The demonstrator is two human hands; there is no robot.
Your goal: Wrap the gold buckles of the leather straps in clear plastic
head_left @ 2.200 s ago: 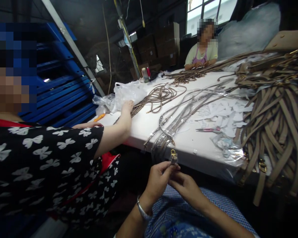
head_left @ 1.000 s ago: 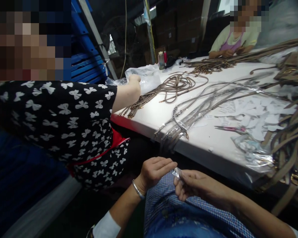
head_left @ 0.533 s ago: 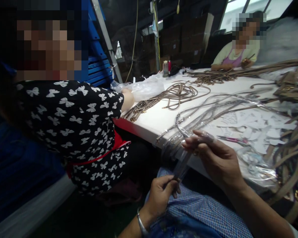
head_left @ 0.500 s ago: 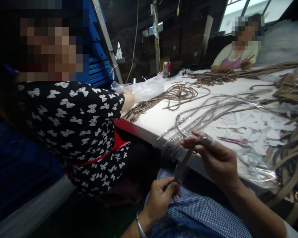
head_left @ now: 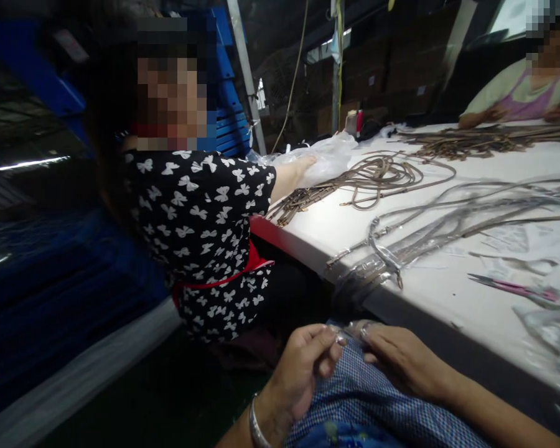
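Note:
Over the lap, my left hand (head_left: 301, 367) is closed, with thumb and finger pinching a bit of clear plastic film (head_left: 344, 334). Close on its right, my right hand (head_left: 401, 359) is also closed on the film, fingers pointing left. Only a short shiny piece shows between the hands; whatever may lie inside it is hidden. At the table edge beyond the hands, brown straps (head_left: 378, 274) in clear plastic lie in a bundle.
A co-worker (head_left: 205, 224) in a bow-patterned top sits at left, reaching over a plastic bag (head_left: 329, 158). Loose straps (head_left: 382, 174) lie by that arm. Pink-handled scissors (head_left: 518, 289) rest on the white table (head_left: 452, 298). Another person (head_left: 518, 99) sits across.
My right hand has come down from over the table edge to beside my left hand. The stretch of film between them has shortened. The view has turned left.

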